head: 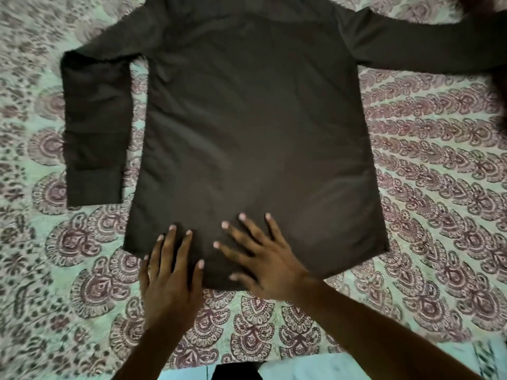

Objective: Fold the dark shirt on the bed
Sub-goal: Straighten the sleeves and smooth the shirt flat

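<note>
Smoothing looks like the current step; folding proper has not begun.

Head view: the dark shirt lies spread flat on the patterned bed and fills the middle of the frame. The collar end is cut off at the top edge and the hem sits lower centre. No buttons or placket show, so it is probably back side up. One sleeve at frame left is bent down alongside the body, with a strip of bedspread between them. The other sleeve runs out to the upper right, and its cuff is lost in blur at the edge. The body panel reads as a single flat layer, with only soft ripples near the lower right.

Judged progress: early. The shirt is laid out and nearly flattened. Both sleeves are unfolded, the sides are not turned in, and the hem has not been brought up.

Grip: the left hand, lower centre-left, is palm down with straight fingers. Its fingertips press the fabric at the hem, and the heel of the hand is over the bedspread below. The right hand, just beside it, is palm down with fingers splayed wide on the cloth above the hem. Each grip is fully open; the hands press flat and pinch or hold nothing. They are close together and seemingly not touching.

A strip of pale floor shows at the bottom edge.
</note>
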Action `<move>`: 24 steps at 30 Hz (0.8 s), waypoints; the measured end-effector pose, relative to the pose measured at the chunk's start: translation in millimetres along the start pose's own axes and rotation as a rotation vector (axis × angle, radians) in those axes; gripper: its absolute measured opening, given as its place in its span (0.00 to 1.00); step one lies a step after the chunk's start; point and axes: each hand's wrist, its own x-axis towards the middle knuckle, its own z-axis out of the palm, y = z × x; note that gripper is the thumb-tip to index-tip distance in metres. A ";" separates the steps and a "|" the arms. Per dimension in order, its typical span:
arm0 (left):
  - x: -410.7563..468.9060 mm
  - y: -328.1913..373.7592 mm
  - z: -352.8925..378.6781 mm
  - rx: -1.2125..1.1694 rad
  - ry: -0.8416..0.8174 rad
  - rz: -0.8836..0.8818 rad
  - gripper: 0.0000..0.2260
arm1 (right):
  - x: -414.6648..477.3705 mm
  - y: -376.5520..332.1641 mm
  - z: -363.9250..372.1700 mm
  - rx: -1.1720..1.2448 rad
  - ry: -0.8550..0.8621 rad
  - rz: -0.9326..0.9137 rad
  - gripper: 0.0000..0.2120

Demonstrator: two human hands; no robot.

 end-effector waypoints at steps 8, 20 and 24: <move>72.9 -41.8 -12.2 0.080 -0.027 0.151 0.31 | 85.6 43.0 -23.8 0.002 0.171 0.459 0.37; 110.5 -40.4 -47.7 -0.183 0.110 0.025 0.22 | 90.8 -30.1 -15.5 0.051 -0.054 -0.293 0.28; 177.4 -46.1 -38.2 0.119 -0.086 0.412 0.30 | 127.3 34.1 -40.9 0.029 0.215 0.249 0.30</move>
